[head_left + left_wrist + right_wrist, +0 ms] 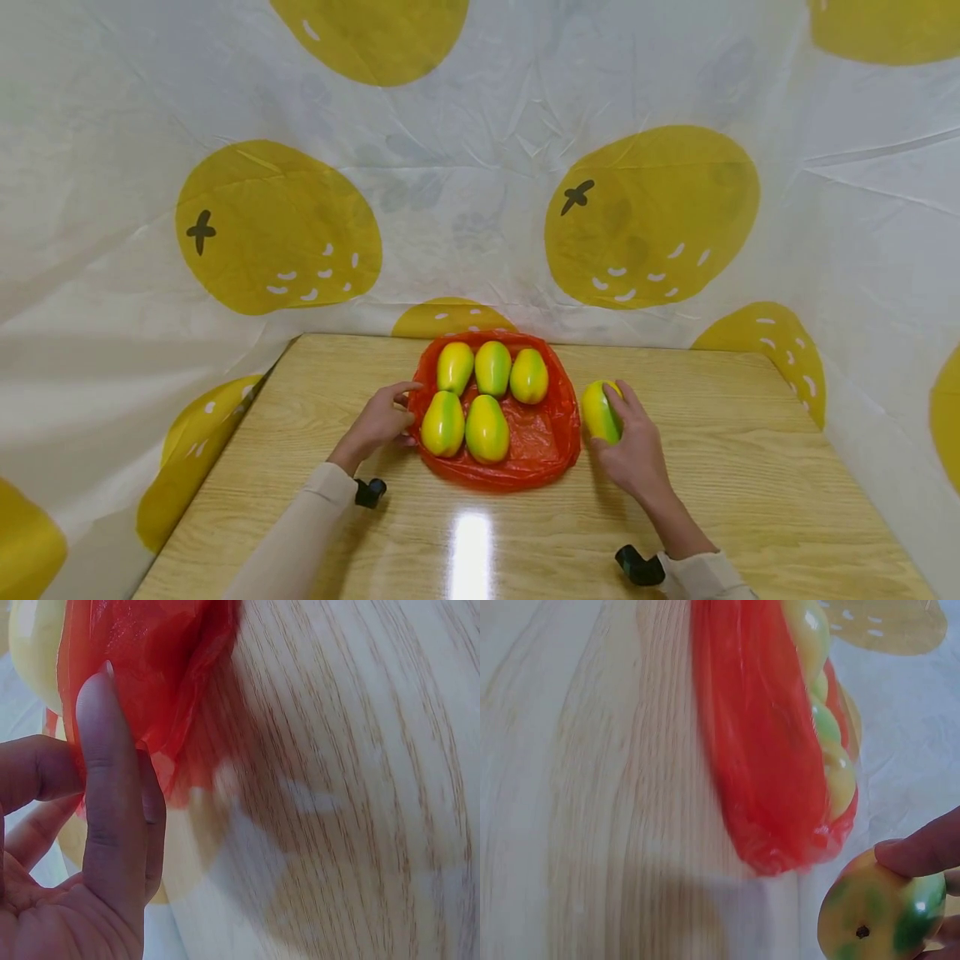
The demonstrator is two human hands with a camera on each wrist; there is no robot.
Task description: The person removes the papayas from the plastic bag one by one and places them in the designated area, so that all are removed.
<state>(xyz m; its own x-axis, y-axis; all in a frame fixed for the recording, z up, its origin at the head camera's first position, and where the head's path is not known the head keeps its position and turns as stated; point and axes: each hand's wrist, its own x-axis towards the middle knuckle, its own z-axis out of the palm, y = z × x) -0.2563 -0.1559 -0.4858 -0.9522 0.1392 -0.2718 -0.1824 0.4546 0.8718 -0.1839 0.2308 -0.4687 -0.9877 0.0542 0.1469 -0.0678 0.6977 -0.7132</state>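
In the head view, several glossy yellow-green mangoes (487,429) lie in two rows inside an open red plastic bag (543,429). The bag's rim is rolled down, and its right front part shows bare red plastic. My left hand (382,417) is at the bag's left side; the left wrist view has its thumb and fingers pinching the bag's edge (157,667). Just right of the bag, my right hand (633,442) grips another mango (597,412) from above. That mango's dark stem end (862,931) faces the right wrist camera.
A wooden table (712,450) bears the bag. Behind it and at both sides hangs a white cloth (465,200) printed with large yellow fruit. Black wrist-worn devices (640,567) sit at both sleeves. Light reflects off the table's front (471,554).
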